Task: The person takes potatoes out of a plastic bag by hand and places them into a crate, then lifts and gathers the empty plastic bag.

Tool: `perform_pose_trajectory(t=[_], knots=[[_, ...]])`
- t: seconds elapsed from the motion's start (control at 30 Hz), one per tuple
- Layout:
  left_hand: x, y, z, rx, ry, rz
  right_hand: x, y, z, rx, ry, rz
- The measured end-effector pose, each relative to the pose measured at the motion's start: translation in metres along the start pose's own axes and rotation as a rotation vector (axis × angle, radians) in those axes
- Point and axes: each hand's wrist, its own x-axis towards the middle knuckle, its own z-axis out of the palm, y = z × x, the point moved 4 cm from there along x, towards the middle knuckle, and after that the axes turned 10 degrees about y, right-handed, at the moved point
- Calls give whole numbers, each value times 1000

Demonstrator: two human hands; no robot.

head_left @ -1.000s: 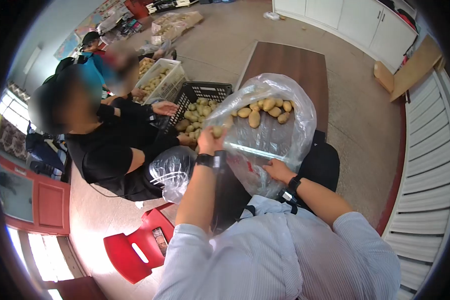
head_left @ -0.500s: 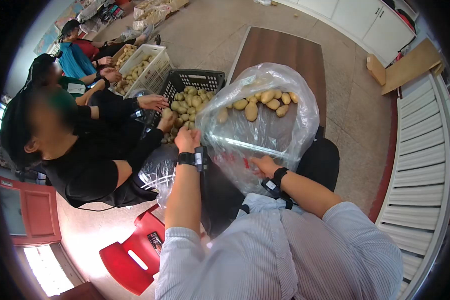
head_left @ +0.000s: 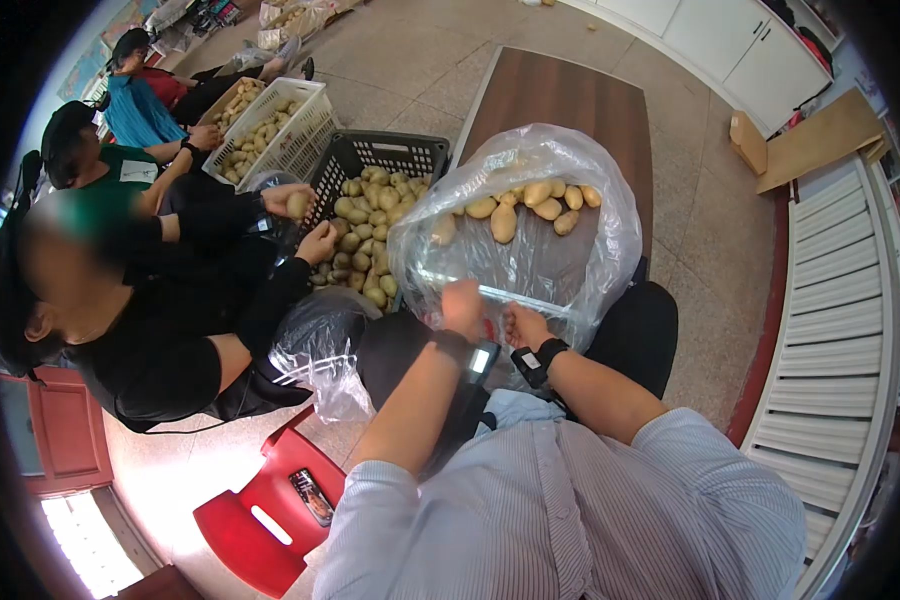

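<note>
A large clear plastic bag (head_left: pixel 610 235) lies with its mouth spread wide toward me on the brown table. Several potatoes (head_left: pixel 503 224) rest along its far inner side. My left hand (head_left: pixel 462 308) is smeared by motion over the bag's near edge, so its fingers cannot be read. Just right of it, my right hand (head_left: pixel 527 325) is closed with curled fingers at the near side of the bag. Whatever it may hold is hidden. The two hands are close together but apart.
A dark crate (head_left: pixel 435 155) of potatoes stands left of the bag. Beside it a person in black (head_left: pixel 160 330) holds a potato. White crates (head_left: pixel 315 110) and other people are further back. A red chair (head_left: pixel 250 520) with a phone stands behind left; a radiator (head_left: pixel 820 370) is right.
My left hand has left the bag's left rim and moved right, close to my right hand. My right hand has lifted slightly with fingers curled. The neighbour's hand has raised a potato.
</note>
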Motion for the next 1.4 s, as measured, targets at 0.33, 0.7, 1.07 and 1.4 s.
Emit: perform_pose_trajectory(t=[0.33, 0.7, 1.07, 1.4], knots=[[-27, 26, 40, 411, -268, -391, -50, -32, -11, 2, -36, -28], [-39, 43, 52, -339, -48, -1039, -13, -7, -35, 109, 31, 107], [-43, 76, 48, -323, -21, -881, -52, -39, -30, -28, 3, -86], [-43, 96, 41, -332, 24, -710, -50, -66, -18, -147, -113, -63]])
